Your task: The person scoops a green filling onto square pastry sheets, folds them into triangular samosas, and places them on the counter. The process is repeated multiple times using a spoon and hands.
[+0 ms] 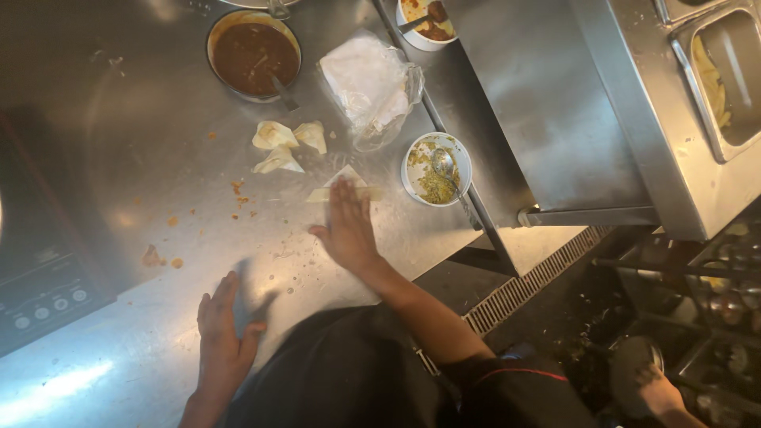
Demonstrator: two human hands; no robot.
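Observation:
My right hand (347,228) lies flat, fingers stretched, with the fingertips on a pale dough wrapper (342,184) spread on the steel counter (127,150). My left hand (223,339) rests palm down on the counter near its front edge, fingers apart, holding nothing. Three folded dumplings (287,144) lie a little beyond the wrapper. To the right of the wrapper stands a white bowl of greenish filling (435,169) with a spoon (449,173) in it.
A metal bowl of brown sauce (254,54) and a plastic bag of wrappers (370,85) sit at the back. Another white bowl (426,19) is at the top. A black appliance with buttons (40,269) is on the left, steel equipment (626,111) on the right.

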